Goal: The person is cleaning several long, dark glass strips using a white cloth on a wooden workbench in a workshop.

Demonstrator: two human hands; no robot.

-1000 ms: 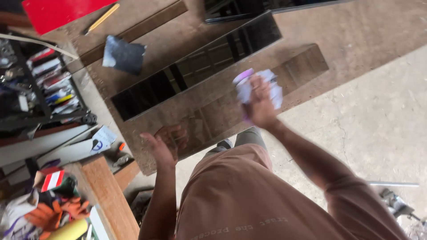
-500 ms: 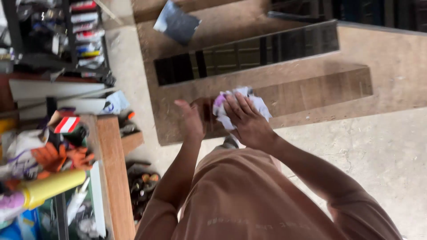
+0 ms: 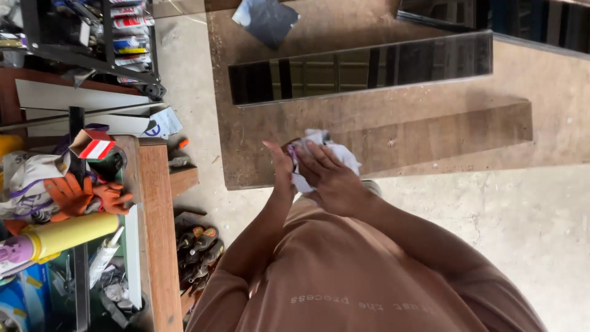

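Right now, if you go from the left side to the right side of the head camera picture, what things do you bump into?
Yellow tube → orange gloves → wooden plank → left hand → white cloth with the right hand on it → far end of the long dark glass strip on the brown board.
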